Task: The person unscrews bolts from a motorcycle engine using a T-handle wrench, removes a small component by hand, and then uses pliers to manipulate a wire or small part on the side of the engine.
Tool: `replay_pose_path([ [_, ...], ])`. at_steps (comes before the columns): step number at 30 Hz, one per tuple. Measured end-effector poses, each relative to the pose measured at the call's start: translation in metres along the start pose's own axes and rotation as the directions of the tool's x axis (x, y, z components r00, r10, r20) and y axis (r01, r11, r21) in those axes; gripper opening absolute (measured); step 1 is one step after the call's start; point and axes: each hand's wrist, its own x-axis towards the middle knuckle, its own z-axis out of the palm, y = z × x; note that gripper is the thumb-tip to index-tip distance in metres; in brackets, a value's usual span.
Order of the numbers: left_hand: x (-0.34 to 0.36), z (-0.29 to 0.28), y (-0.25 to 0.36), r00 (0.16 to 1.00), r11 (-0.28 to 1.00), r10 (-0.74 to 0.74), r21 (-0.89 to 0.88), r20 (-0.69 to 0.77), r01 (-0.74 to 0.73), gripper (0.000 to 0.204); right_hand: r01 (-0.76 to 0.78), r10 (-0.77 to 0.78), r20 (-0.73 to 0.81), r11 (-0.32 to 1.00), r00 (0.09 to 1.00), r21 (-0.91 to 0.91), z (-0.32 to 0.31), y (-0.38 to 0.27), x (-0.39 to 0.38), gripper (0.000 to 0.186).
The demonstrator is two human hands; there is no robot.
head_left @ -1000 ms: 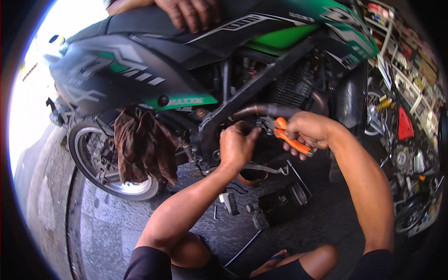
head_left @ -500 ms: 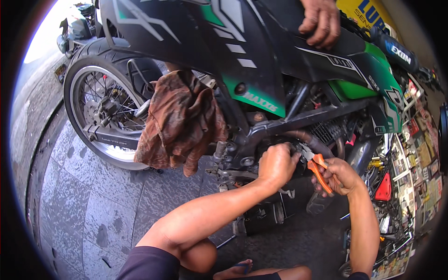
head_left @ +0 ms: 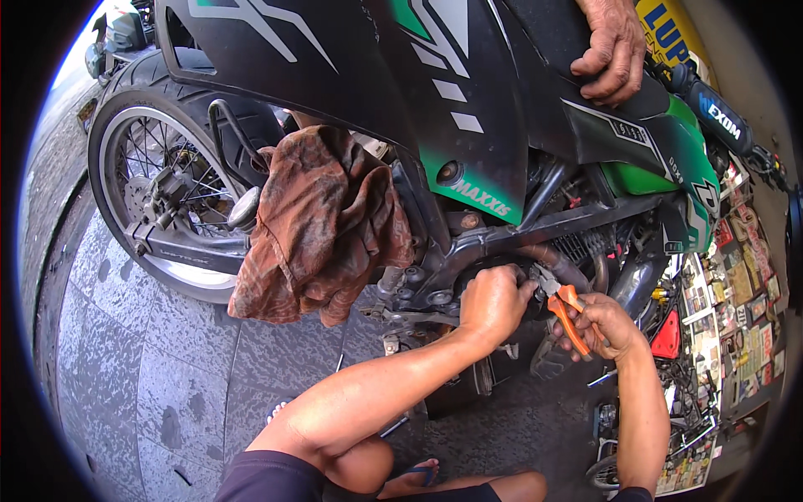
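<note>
The person's right grip (head_left: pixel 611 325) is wrapped around orange-handled pliers (head_left: pixel 570 294), their metal nose just beside the fingertips of the left grip (head_left: pixel 493 303), low on the side of a black and green motorbike (head_left: pixel 360 63). What those fingertips touch is too small to tell. A crumpled reddish-brown cloth (head_left: pixel 318 222) hides part of the rear wheel (head_left: pixel 170 191). Another person's hand (head_left: pixel 616 54) lies on top of the motorbike.

White ltrs (head_left: pixel 483 200) — green-black m/cycle panel (head_left: pixel 481 167), blue ltrs (head_left: pixel 667 38) — yellow surface (head_left: pixel 684 17)

the sleeves (head_left: pixel 269 478) are short and dark, the sandal (head_left: pixel 429 474) blue-strapped.
</note>
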Motion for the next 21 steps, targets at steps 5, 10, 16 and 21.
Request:
replay_pose_path([
  [5,0.003,0.001,-0.003,0.999,0.999,0.038,-0.030,-0.036,-0.039,0.024,0.005,-0.018,-0.094,0.992,0.995,-0.129,0.002,0.005,-0.006,0.024],
  [10,0.004,0.000,-0.002,0.999,0.999,0.049,-0.010,0.001,-0.049,0.024,0.057,-0.059,-0.044,0.997,0.997,-0.050,-0.002,0.018,-0.004,0.033],
  [16,0.002,0.005,-0.005,0.997,0.997,0.066,0.032,-0.032,-0.065,0.024,0.037,-0.036,0.006,0.985,0.999,-0.168,-0.004,0.007,-0.004,0.041],
  [21,0.001,0.007,-0.004,0.994,0.994,0.099,0.045,-0.050,-0.097,0.024,0.029,-0.030,0.003,0.933,1.000,-0.360,-0.005,-0.005,-0.007,0.043],
])
